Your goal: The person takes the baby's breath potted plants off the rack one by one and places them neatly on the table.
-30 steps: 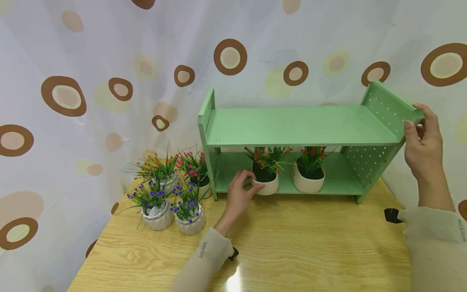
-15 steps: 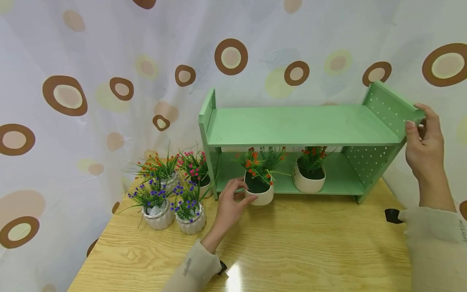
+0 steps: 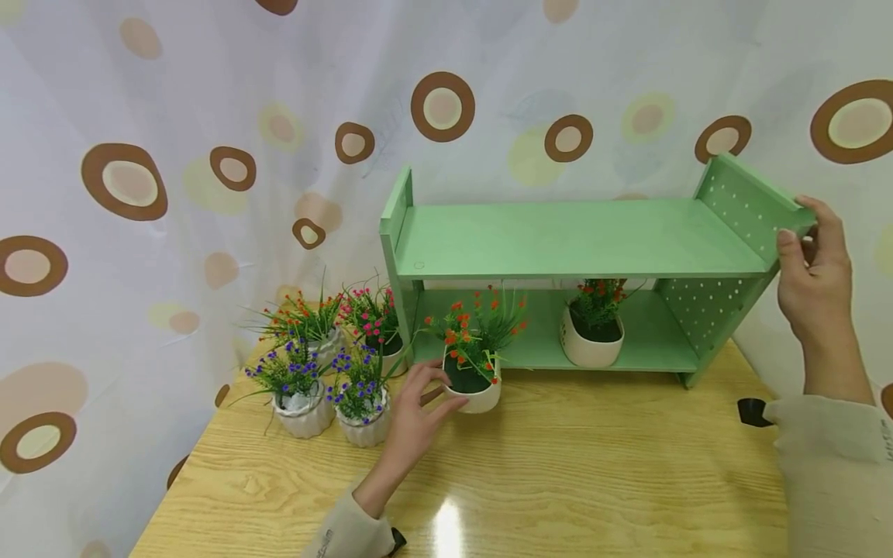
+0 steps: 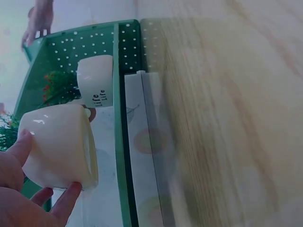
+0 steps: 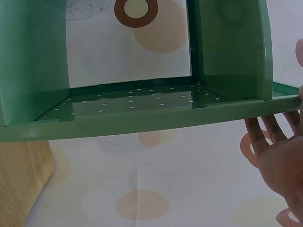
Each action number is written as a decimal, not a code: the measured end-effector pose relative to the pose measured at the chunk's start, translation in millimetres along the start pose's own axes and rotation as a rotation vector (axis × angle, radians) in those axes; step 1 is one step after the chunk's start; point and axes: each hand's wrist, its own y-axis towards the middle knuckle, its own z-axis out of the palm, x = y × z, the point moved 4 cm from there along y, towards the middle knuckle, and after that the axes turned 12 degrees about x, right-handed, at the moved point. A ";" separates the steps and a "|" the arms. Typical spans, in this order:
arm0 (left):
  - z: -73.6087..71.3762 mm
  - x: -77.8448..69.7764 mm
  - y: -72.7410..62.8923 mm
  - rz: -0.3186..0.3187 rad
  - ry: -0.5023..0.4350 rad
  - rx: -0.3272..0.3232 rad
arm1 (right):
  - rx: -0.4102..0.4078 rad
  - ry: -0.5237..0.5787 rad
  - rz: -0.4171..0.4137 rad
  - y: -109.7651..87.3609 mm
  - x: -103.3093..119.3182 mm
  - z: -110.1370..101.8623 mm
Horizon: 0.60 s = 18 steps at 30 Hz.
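Note:
My left hand (image 3: 410, 425) holds a white flowerpot (image 3: 480, 401) by its left side, thumb and fingers on its wall. Orange-red artificial flowers and green sprigs rise from it. This pot is in front of the lower board of a green two-tier shelf (image 3: 586, 236). The left wrist view shows the pot's smooth side (image 4: 54, 146) between thumb and fingers. My right hand (image 3: 816, 287) grips the top front corner of the shelf's right side panel, and in the right wrist view its fingers (image 5: 258, 137) reach round the panel edge (image 5: 142, 122).
A second white pot (image 3: 591, 349) with red flowers stands on the lower board; "Life" lettering shows on it in the left wrist view. Several potted flowers, including a purple-flowered pot (image 3: 303, 418), crowd the wooden table (image 3: 600, 473) left of the shelf. A patterned curtain (image 3: 502, 46) hangs behind.
My left hand has drawn the flowerpot out from the lower board, toward me and to the left. The right hand has kept its grip on the shelf corner.

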 end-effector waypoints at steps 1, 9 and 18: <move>-1.8 0.3 -2.7 -0.003 0.000 -0.001 | 0.000 -0.001 -0.002 -0.3 -0.3 0.1; -11.8 2.8 -20.8 -0.018 0.028 -0.010 | 0.007 0.003 -0.004 -1.8 0.2 -0.8; -14.9 8.2 -31.7 -0.045 0.042 0.006 | 0.017 0.010 0.000 -1.7 -0.1 -2.1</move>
